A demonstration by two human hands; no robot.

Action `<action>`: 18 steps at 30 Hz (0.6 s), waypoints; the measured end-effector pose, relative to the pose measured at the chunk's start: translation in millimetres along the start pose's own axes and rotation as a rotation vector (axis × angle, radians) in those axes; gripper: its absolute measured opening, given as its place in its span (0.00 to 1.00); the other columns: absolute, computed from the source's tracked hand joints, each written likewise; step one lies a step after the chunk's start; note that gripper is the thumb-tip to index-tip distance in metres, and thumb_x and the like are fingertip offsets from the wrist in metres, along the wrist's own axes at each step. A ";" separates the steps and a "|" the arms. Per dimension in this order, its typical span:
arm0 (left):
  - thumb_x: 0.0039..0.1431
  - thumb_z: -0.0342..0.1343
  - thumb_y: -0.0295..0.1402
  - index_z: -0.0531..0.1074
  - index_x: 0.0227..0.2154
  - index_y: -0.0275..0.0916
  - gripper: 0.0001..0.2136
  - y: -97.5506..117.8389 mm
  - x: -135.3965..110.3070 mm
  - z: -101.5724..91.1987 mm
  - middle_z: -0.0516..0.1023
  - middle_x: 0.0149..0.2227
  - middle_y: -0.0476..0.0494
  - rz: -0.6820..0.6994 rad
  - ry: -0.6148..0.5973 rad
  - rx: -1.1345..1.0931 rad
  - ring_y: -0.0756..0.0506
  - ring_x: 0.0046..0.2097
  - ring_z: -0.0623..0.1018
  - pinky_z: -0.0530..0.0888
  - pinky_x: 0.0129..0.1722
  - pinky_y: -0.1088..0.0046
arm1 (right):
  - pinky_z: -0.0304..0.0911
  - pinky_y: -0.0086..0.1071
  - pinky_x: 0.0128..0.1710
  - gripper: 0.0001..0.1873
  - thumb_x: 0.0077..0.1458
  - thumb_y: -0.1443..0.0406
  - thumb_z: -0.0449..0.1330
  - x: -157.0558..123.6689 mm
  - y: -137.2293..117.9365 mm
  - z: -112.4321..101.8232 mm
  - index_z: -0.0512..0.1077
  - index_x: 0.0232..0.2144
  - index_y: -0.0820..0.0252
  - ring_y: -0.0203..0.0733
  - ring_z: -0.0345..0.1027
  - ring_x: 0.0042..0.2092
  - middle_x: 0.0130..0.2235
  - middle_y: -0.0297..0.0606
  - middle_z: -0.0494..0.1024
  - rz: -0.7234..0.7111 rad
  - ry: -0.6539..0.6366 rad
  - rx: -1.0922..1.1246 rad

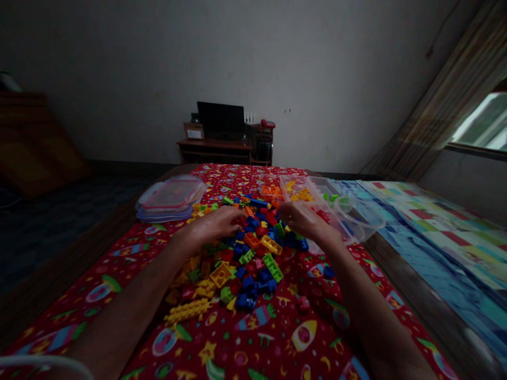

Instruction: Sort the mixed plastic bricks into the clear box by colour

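The left hand and right hand are at the blocks with bent fingers; I cannot tell if either grips one. The blocks lie on the red cloth, beside clear bins.

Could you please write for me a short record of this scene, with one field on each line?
Left hand: at the left of the brick pile, fingers curled; grip unclear
Left hand point
Right hand: at the pile's right side, fingers bent; grip unclear
Brick pile: mixed colours, spread between the forearms
Apart from pile: pink brick, blue brick
Clear containers: beyond and right of the pile, bricks inside
Lids: stacked, left
Surface: red patterned cloth
Background: dark monitor
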State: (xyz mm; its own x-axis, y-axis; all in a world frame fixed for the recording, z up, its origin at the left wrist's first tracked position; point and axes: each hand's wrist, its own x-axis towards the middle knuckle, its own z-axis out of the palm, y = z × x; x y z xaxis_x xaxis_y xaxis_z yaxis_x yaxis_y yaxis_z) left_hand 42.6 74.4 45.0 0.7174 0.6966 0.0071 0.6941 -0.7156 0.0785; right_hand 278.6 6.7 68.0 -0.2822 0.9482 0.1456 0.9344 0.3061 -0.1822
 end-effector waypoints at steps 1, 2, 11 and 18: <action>0.56 0.53 0.28 0.73 0.45 0.40 0.13 1.8 -0.7 -0.4 0.78 0.43 0.45 0.014 0.006 -0.015 0.46 0.45 0.76 0.70 0.44 0.75 | 0.56 0.27 0.31 0.13 0.53 0.75 0.52 1.6 -7.0 5.2 0.75 0.34 0.64 0.35 0.66 0.31 0.32 0.41 0.76 -0.034 -0.068 -0.025; 0.56 0.53 0.28 0.74 0.45 0.40 0.13 3.6 -1.3 -0.6 0.78 0.43 0.45 0.028 0.007 -0.030 0.45 0.45 0.76 0.70 0.44 0.74 | 0.56 0.27 0.30 0.12 0.53 0.75 0.51 2.7 -12.7 10.6 0.75 0.34 0.64 0.36 0.67 0.31 0.32 0.41 0.76 -0.057 -0.122 -0.053; 0.56 0.52 0.26 0.76 0.40 0.40 0.11 11.1 3.5 8.5 0.79 0.41 0.45 0.108 0.035 -0.042 0.46 0.43 0.77 0.70 0.44 0.75 | 0.60 0.29 0.42 0.16 0.58 0.73 0.50 -1.3 -24.4 32.3 0.71 0.47 0.64 0.41 0.69 0.45 0.44 0.48 0.76 -0.108 -0.149 -0.138; 0.55 0.50 0.25 0.76 0.34 0.40 0.10 4.1 8.1 16.6 0.78 0.34 0.48 0.105 0.090 -0.102 0.48 0.36 0.76 0.69 0.38 0.77 | 0.59 0.29 0.35 0.13 0.59 0.70 0.50 6.9 -16.6 39.3 0.73 0.40 0.66 0.42 0.71 0.39 0.37 0.48 0.78 -0.157 -0.126 -0.160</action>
State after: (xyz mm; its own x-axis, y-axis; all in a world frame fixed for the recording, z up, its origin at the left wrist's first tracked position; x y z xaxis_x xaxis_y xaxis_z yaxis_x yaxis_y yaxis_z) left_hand 52.3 76.2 28.8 0.7745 0.6230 0.1094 0.6023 -0.7793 0.1731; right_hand 252.6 11.5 33.8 -0.4424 0.8961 0.0360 0.8965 0.4429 -0.0093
